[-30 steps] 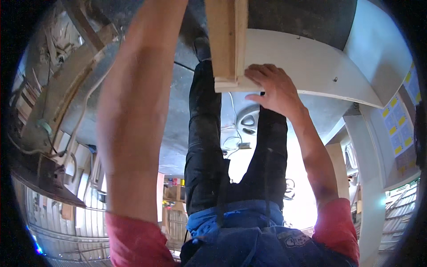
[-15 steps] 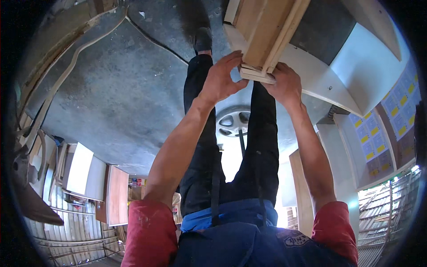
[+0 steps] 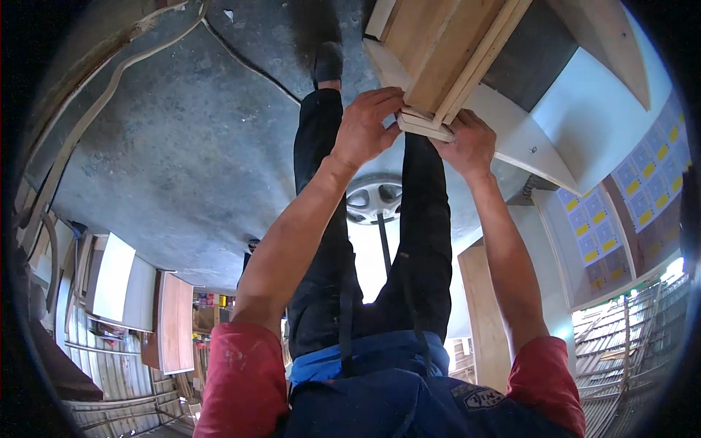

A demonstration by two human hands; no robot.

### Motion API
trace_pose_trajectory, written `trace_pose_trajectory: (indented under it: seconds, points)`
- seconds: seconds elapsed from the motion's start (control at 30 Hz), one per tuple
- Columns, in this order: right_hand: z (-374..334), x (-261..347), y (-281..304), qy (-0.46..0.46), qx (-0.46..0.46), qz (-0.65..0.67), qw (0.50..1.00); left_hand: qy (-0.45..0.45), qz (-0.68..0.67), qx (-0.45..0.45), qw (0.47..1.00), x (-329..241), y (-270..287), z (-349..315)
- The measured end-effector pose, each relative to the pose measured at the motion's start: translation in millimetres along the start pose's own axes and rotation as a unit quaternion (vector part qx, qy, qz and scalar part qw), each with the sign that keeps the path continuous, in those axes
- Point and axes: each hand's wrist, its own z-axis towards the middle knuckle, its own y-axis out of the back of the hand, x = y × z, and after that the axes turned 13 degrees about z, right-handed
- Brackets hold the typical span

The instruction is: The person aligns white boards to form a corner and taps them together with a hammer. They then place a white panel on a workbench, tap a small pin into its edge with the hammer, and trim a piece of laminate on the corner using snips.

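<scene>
Floor (image 3: 175, 160): open room from upper left to middle left of the frame, beside the left forearm (image 3: 285, 226).
Cables (image 3: 253, 68): cross that room at upper left.
Wooden boards (image 3: 444, 66): block upper centre; left hand (image 3: 365, 128) and right hand (image 3: 469, 144) take up both sides of their near end.
White panel (image 3: 515, 135): bars the way right of centre.
Legs (image 3: 318, 146): a gap between them at centre, partly filled by a spoked wheel (image 3: 363, 196).

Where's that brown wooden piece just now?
In the head view, the brown wooden piece is at the top, right of centre, its near end between the left hand and right hand.
</scene>
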Motion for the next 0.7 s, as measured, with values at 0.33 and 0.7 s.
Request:
trace_pose_trajectory:
  seconds: [0.33,0.7]
  points:
    - [-1,-2,-7,0.019,-0.017,-0.036,0.999,0.363,-0.101,-0.06,0.924,20,-52,-90]
    - [3,11,4,-0.034,0.008,-0.001,0.999,0.389,0.122,0.16,0.899,-24,-58,-223]
